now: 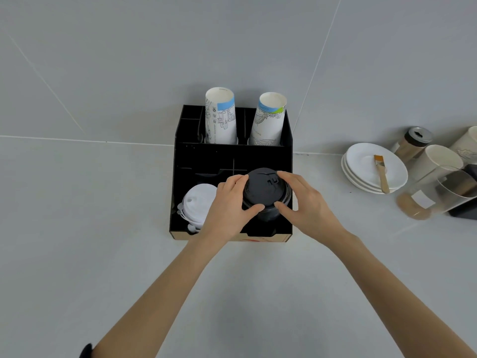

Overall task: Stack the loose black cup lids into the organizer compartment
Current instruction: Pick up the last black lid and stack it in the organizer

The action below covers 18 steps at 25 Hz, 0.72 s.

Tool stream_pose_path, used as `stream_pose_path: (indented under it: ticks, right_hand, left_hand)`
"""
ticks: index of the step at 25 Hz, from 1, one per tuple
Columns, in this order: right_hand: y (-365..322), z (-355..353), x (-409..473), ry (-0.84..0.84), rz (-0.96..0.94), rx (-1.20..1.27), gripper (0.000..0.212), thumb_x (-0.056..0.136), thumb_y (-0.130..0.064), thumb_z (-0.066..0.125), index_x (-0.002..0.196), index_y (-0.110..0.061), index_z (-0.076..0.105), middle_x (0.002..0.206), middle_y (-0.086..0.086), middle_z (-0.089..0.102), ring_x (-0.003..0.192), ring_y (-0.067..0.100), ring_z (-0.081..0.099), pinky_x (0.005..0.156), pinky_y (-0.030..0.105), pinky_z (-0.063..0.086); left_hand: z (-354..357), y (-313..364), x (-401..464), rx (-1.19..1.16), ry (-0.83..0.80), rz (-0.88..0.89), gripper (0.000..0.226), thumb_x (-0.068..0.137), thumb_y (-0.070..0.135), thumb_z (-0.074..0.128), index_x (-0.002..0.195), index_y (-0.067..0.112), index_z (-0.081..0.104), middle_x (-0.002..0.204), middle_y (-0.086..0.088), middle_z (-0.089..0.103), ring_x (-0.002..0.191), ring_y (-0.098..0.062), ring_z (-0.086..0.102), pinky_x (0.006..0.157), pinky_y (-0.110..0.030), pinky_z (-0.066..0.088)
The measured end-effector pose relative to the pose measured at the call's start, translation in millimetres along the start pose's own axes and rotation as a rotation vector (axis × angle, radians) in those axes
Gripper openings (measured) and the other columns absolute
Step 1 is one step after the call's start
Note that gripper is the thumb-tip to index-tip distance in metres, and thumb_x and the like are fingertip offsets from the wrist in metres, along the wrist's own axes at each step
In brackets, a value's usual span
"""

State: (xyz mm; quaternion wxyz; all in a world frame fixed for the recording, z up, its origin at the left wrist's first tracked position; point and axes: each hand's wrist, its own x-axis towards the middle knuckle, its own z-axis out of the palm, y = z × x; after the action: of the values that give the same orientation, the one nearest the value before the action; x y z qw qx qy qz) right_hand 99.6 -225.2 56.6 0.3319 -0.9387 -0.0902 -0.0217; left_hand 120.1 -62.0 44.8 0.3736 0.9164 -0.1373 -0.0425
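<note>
A stack of black cup lids (263, 188) stands in the front right compartment of the black organizer (232, 156), its top rising above the walls. My left hand (227, 205) grips the stack's left side and my right hand (307, 202) grips its right side, thumbs on the near edge. A stack of white lids (197, 202) fills the front left compartment, partly hidden behind my left hand. The lower lids of the black stack are hidden by the compartment wall and my fingers.
Two upside-down stacks of printed paper cups (222, 117) (268, 122) stand in the organizer's rear slots. To the right are stacked white saucers (361, 171) with a small brush (381, 174), a shaker jar (413, 143), cups and a clear container (438, 192). A tiled wall is behind.
</note>
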Motion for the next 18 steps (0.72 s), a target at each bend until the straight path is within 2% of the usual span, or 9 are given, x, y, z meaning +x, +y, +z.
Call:
stream_pose_path:
  ticks: [5,10,14,16,18]
  right_hand:
    - [16.9,-2.6,9.2,-0.006,0.036,0.007,0.055,0.084,-0.01,0.057,0.133,-0.011,0.032,0.138,0.009,0.042,0.124,0.021,0.042,0.091,0.003,0.017]
    - [28.9,1.3,11.7,-0.003,0.054,0.012,0.052,0.084,-0.01,0.057,0.131,-0.009,0.035,0.139,0.009,0.042,0.125,0.022,0.041,0.093,0.002,0.016]
    - [30.9,3.5,9.2,0.005,0.06,0.017,0.05,0.084,-0.009,0.058,0.13,-0.008,0.037,0.139,0.009,0.042,0.125,0.021,0.042,0.087,-0.013,0.013]
    - [30.6,5.2,6.1,0.003,0.061,0.016,0.051,0.083,-0.01,0.058,0.13,-0.008,0.038,0.139,0.009,0.041,0.126,0.021,0.041,0.09,-0.01,0.014]
    - [30.7,8.2,2.7,-0.015,0.065,0.003,0.051,0.084,-0.012,0.058,0.13,-0.009,0.036,0.141,0.008,0.04,0.127,0.02,0.04,0.096,0.002,0.018]
  left_hand:
    - [15.2,2.1,17.0,0.012,-0.006,-0.04,0.065,0.081,0.031,0.062,0.135,0.014,0.03,0.14,-0.004,0.036,0.126,-0.024,0.031,0.104,-0.033,0.032]
    - [24.0,2.9,24.7,0.037,-0.008,-0.039,0.066,0.081,0.032,0.061,0.135,0.013,0.029,0.141,-0.005,0.035,0.127,-0.023,0.029,0.105,-0.031,0.029]
    - [25.8,0.7,22.4,0.042,0.001,-0.034,0.067,0.081,0.032,0.062,0.135,0.013,0.028,0.141,-0.004,0.035,0.127,-0.024,0.03,0.105,-0.031,0.029]
    - [27.7,-0.8,19.1,0.016,-0.007,-0.033,0.067,0.081,0.03,0.062,0.136,0.012,0.028,0.142,-0.005,0.034,0.128,-0.024,0.032,0.106,-0.031,0.03]
    - [29.5,-3.1,16.2,-0.01,-0.02,-0.026,0.067,0.081,0.028,0.063,0.135,0.011,0.028,0.142,-0.006,0.034,0.129,-0.024,0.033,0.107,-0.031,0.03]
